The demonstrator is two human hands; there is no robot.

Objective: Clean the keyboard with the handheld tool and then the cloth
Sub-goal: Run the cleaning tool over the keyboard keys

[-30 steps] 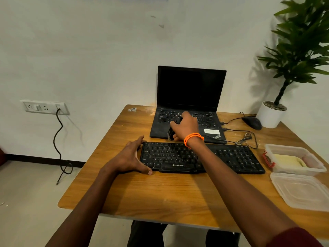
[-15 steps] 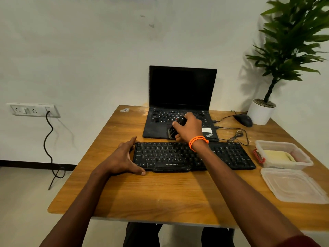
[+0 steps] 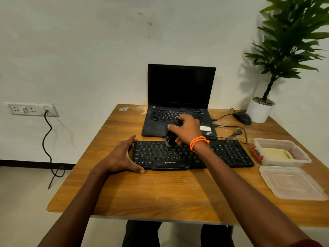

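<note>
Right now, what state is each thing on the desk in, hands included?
Laptop: lid open, screen dark.
Keyboard: flat on the table.
Brush: held over the keyboard's top rows, bristles down.
Right hand: grips the brush.
Left hand: open, braced against the keyboard's left end.
Plastic container: open, a yellow cloth inside.
Lid: off, flat on the table.
Mouse: untouched beside the plant pot.

We read "ZEBRONICS" in white on the front edge of the flat black plastic keyboard (image 3: pixel 193 155); "ThinkPad" stands at an angle on the palm rest of the open black laptop (image 3: pixel 179 102); its white sticker's print is too small for us.
</note>
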